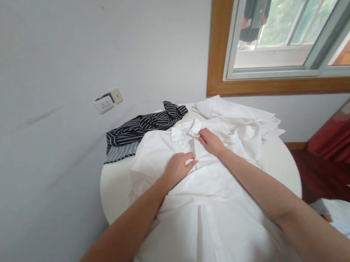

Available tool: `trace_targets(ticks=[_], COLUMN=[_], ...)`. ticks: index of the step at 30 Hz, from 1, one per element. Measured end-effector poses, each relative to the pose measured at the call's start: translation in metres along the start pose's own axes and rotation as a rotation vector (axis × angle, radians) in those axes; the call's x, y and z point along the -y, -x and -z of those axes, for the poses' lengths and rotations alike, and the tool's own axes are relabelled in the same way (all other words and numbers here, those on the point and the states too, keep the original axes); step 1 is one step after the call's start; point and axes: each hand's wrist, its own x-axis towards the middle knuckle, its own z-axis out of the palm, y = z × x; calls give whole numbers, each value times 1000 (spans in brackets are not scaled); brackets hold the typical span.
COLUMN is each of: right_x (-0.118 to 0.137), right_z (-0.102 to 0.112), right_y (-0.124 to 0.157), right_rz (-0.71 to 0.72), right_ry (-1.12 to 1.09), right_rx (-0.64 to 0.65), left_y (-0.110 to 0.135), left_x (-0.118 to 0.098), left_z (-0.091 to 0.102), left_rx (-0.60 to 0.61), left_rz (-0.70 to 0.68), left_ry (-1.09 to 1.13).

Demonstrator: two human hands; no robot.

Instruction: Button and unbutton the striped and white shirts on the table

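Observation:
A white button-front shirt (186,219) lies spread over the round table, its collar toward the wall and its lower part hanging toward me. My left hand (180,167) pinches the front placket at mid-chest, thumb and fingers closed on the cloth. Higher up, close to the collar, my right hand (209,140) has its fingertips closed on the other end of the placket. Whether a button sits between the fingers is too small to tell. Wrinkles run across the fabric between and below both hands.
A black-and-white striped garment (142,126) lies bunched at the table's back left. More white cloth (233,108) is at the back right. The white table (115,190) stands against a wall with a socket (104,104). A wood-framed window (213,57) is at right, above a red curtain (346,134).

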Motion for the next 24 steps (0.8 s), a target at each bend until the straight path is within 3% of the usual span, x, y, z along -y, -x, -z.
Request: trace_targets(ticks=[10, 17, 24], right_x=[-4, 13, 49], right_z=[-1, 24, 36], right_y=[3, 1, 47], right_rz=[68, 199, 296], right_ry=[-20, 21, -57], right_rx=[119, 252, 373], left_y=[1, -1, -3], left_x=[4, 4, 3], left_z=[-6, 2, 7], left_rx=[0, -17, -65], left_rz=[30, -1, 31], left_ry=[99, 53, -148])
